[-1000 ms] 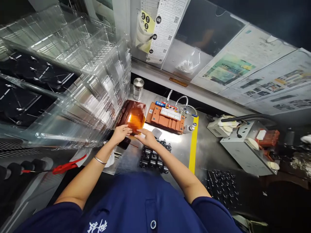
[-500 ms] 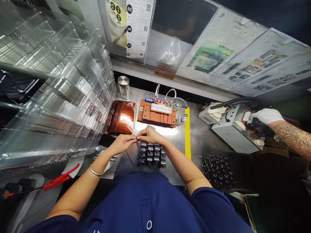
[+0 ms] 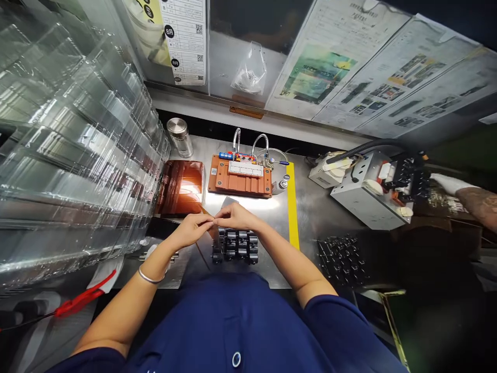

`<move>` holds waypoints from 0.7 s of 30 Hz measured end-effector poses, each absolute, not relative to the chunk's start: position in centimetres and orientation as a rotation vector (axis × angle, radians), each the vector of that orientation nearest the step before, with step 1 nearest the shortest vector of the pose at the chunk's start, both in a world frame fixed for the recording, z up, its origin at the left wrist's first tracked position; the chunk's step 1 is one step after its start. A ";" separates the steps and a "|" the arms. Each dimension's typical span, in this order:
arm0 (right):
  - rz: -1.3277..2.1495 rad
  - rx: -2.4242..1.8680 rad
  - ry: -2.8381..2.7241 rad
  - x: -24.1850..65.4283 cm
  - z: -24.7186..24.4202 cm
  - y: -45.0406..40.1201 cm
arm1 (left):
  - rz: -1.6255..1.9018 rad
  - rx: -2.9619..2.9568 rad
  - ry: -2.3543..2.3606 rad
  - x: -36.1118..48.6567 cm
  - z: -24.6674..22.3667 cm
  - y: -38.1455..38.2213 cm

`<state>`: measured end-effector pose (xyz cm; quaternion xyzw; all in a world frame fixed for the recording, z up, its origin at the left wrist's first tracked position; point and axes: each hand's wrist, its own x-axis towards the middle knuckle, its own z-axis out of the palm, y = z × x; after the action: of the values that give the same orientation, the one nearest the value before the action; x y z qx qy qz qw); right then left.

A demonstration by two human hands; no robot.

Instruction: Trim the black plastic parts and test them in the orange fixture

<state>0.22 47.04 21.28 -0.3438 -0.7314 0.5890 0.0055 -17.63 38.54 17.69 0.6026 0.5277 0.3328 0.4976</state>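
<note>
My left hand (image 3: 190,229) and my right hand (image 3: 236,217) meet fingertip to fingertip, both pinched closed. Between them is a thin amber film strip (image 3: 202,256), its narrow brown edge slanting down below my left hand. Just under my right hand, a block of black cylindrical parts (image 3: 241,247) stands in rows on the metal bench. Behind my left hand lies a glossy amber film stack (image 3: 180,189). Beyond my right hand sits an orange fixture (image 3: 240,182) with a white perforated strip on top. My fingers hide where the film is gripped.
Clear plastic trays (image 3: 97,150) are piled high at left. A glass jar (image 3: 180,137) stands behind the film stack. Yellow tape (image 3: 293,207) crosses the bench. At right are a grey machine (image 3: 363,194), more black parts (image 3: 341,259) and a co-worker's gloved hand (image 3: 452,184).
The co-worker's gloved hand has drawn back to the right from the grey machine, uncovering black parts on it. My view has shifted slightly; my hands keep nearly the same pinch.
</note>
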 end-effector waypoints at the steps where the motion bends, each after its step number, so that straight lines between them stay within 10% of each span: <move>1: 1.863 -1.086 -2.261 0.4 21.2 47.1 | 0.807 1.455 1.273 -17.5 17.7 38.6; 21: 1.846 -1.048 -2.311 1.4 21.2 46.8 | 0.774 1.409 1.241 -16.6 18.3 38.3</move>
<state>1.41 46.76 21.22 -0.3339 -0.7365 0.5883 0.0017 -16.55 38.27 18.31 0.5895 0.5194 0.3238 0.5271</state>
